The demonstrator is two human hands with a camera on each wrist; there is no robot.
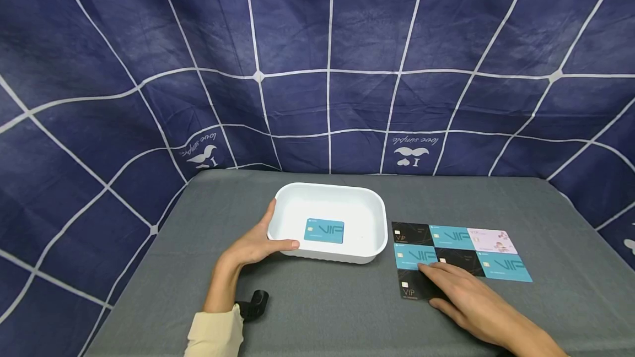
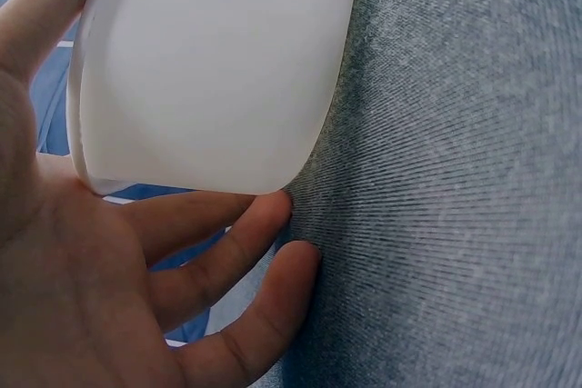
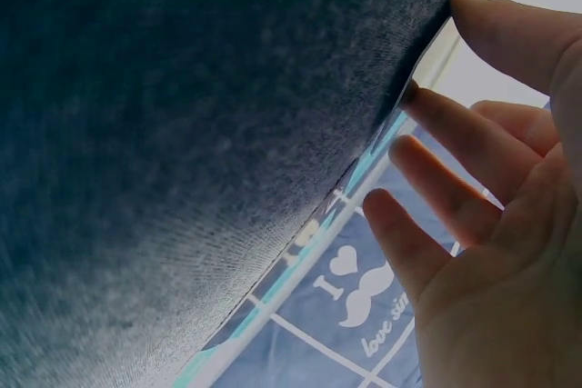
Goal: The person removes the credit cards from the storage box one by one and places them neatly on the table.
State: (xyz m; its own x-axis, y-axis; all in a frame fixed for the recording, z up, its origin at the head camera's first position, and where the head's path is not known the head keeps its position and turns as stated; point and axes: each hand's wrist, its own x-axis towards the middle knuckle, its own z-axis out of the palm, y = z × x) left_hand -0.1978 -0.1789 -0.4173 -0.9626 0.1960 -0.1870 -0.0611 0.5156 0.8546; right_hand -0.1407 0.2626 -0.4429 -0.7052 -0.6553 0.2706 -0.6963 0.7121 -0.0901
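In the head view, a white plastic tub stands mid-table with a blue VIP card lying flat inside. My left hand holds its near left corner, thumb along the front rim and fingers at the left side. The left wrist view shows the tub's outer wall against that hand. My right hand lies over a grid of cards to the right, its fingertips on a blue card and its thumb by a black card. In the right wrist view, this hand has its fingers extended at the card edges.
Beside these are a black card, a blue card, a pink card, another black card and a blue card. Grey cloth covers the table. A dark blue checked curtain hangs behind.
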